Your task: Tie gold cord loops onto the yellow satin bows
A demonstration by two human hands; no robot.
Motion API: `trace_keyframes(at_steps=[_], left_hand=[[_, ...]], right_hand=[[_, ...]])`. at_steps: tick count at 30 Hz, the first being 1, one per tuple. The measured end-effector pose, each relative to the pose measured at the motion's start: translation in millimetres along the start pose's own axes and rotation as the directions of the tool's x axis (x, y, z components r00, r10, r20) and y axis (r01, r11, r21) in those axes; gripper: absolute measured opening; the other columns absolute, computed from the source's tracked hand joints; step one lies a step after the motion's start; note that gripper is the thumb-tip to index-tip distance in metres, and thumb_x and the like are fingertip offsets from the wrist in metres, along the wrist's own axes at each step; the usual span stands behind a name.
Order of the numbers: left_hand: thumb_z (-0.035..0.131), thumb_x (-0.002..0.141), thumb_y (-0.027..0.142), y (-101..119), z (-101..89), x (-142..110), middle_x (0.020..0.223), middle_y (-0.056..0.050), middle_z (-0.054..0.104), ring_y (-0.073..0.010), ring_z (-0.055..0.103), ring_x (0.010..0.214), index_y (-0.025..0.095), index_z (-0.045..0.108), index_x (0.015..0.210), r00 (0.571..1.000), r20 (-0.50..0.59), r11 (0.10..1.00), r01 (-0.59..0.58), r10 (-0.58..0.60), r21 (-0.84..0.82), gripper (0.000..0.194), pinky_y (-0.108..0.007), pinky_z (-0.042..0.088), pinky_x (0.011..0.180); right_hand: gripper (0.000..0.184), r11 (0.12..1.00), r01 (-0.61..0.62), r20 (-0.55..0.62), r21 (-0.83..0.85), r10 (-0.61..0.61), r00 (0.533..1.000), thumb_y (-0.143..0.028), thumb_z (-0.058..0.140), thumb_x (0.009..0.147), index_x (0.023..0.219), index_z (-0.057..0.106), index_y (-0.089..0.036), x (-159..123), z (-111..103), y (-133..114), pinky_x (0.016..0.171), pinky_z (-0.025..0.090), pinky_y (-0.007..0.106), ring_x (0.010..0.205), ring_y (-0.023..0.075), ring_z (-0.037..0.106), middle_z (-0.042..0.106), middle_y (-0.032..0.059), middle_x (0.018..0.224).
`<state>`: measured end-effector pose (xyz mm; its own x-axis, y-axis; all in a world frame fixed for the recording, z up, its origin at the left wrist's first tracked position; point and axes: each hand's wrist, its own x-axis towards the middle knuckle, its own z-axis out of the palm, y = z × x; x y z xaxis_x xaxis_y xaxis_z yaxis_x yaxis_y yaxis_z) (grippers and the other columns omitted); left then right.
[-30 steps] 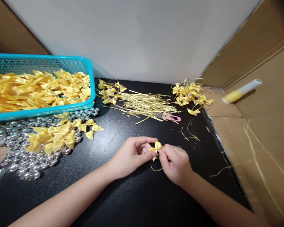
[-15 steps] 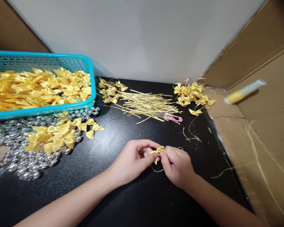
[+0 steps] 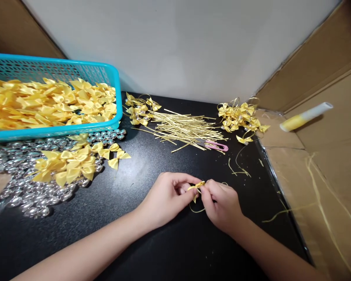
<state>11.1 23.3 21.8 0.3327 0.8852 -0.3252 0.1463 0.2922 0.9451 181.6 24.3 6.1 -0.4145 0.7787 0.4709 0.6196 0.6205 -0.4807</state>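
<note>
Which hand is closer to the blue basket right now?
Left. The left hand is right of the blue basket and nearer the person, not touching it; the right hand is farther right, beyond the left hand.

Grey wall behind black tabletop; brown cardboard panels either side.

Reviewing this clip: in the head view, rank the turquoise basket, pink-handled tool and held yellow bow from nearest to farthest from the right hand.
1. Yellow bow: at the fingertips of the right hand.
2. Pink-handled tool: farther back, by the gold strips.
3. Turquoise basket: well over to the left.
</note>
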Motion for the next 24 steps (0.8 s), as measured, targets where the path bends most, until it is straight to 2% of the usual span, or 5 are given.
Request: trace_keyframes(at_steps=[15, 24], left_hand=[[0.059, 0.083, 0.026, -5.1, 0.3, 0.2, 0.060, 0.002, 0.056, -0.0100, 0.044, 0.053, 0.018, 0.076, 0.099, 0.999, 0.003, 0.997, -0.038, 0.037, 0.074, 0.024, -0.021, 0.035, 0.051], [0.058, 0.083, 0.024, -7.8, 0.6, -1.0, 0.062, 0.002, 0.058, -0.0098, 0.045, 0.055, 0.019, 0.077, 0.100, 0.999, -0.007, 0.992, -0.051, 0.052, 0.114, 0.025, -0.020, 0.036, 0.051]], right_hand=[[0.032, 1.000, -0.008, 0.045, -0.015, 0.008, 0.999, -0.010, 0.043, 0.090, 0.060, 0.037, -0.021, 0.1, -1.1, 0.0, 0.048, 0.034, 0.021, 0.041, 0.0081, 0.043, 0.044, -0.0055, 0.049], [0.032, 0.999, -0.023, 0.068, -0.022, 0.025, 0.997, -0.011, 0.043, 0.090, 0.060, 0.037, -0.021, 0.2, -2.4, 0.8, 0.049, 0.033, 0.020, 0.042, 0.0076, 0.043, 0.043, -0.0057, 0.049]])
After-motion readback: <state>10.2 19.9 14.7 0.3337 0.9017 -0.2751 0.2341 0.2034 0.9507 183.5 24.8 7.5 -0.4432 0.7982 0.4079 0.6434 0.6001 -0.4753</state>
